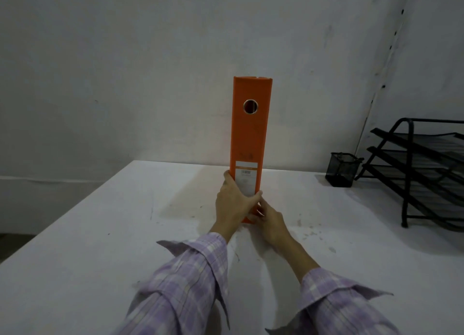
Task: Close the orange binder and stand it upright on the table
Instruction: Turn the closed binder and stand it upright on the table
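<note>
The orange binder [251, 133] is closed and stands upright on the white table [100, 234], its spine with a round finger hole and a white label facing me. My left hand [232, 204] wraps around the lower part of the spine, thumb across the front and fingers on the left side. Low on the right, my right hand [270, 223] touches the binder's bottom corner with its fingers against the cover. Both hands hide the base of the binder.
A black mesh pen cup [342, 168] stands at the back right of the table. Beside it on the far right is a black tiered letter tray [426, 173]. A white wall rises behind the table's far edge.
</note>
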